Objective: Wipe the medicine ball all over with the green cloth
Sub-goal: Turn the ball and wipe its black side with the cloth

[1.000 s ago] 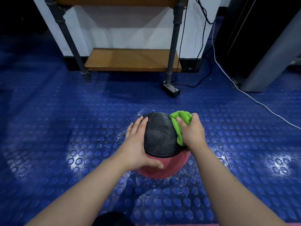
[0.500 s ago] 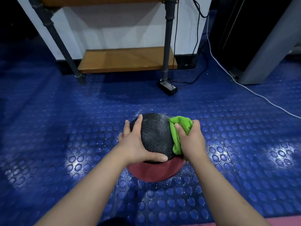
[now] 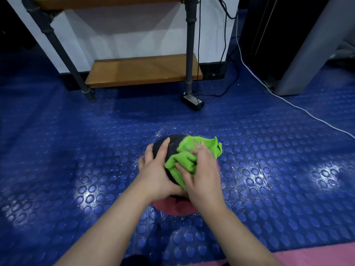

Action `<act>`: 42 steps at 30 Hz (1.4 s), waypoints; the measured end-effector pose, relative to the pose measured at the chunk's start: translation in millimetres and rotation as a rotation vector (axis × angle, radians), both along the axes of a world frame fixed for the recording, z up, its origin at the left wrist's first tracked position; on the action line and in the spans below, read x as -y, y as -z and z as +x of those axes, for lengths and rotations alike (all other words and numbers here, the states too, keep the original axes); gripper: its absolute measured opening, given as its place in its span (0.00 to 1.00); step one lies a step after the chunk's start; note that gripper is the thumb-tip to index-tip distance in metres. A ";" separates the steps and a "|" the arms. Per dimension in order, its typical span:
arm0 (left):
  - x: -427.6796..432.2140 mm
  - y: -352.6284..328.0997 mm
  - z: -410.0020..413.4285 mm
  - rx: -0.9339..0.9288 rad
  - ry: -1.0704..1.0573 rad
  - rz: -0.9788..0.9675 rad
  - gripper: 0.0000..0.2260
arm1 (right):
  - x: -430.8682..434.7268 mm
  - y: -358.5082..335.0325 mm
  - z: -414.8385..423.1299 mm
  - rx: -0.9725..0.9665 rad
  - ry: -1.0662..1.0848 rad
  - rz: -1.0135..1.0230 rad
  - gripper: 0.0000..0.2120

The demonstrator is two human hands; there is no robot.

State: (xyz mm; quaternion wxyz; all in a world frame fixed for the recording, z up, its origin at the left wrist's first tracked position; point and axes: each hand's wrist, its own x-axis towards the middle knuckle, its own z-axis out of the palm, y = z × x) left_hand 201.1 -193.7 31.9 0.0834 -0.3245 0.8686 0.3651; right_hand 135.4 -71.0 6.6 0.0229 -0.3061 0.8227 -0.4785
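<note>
The medicine ball (image 3: 173, 145), black on top and red underneath, sits on the blue studded floor in the middle of the view. My left hand (image 3: 156, 169) lies flat against its left side, fingers straight. The green cloth (image 3: 190, 156) is bunched over the ball's top. My right hand (image 3: 201, 169) presses the cloth onto the ball with spread fingers, and folds of cloth bulge between them. Both hands and the cloth hide much of the ball.
A pipe-framed rack with a low wooden shelf (image 3: 142, 71) stands behind the ball. A black power adapter (image 3: 193, 100) with cables lies near its right leg. A white cable (image 3: 288, 101) crosses the floor at right. A grey cabinet (image 3: 299, 54) stands at far right. A pink mat edge (image 3: 315, 256) shows at bottom right.
My right hand has dragged the cloth from the ball's right side up over its top and leftwards, and the cloth is more spread. My left hand stays on the left side.
</note>
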 end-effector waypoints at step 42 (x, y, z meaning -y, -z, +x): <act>30.8 -1.1 4.6 -0.016 0.175 0.070 0.65 | 31.7 -5.6 -98.0 0.449 0.183 0.248 0.16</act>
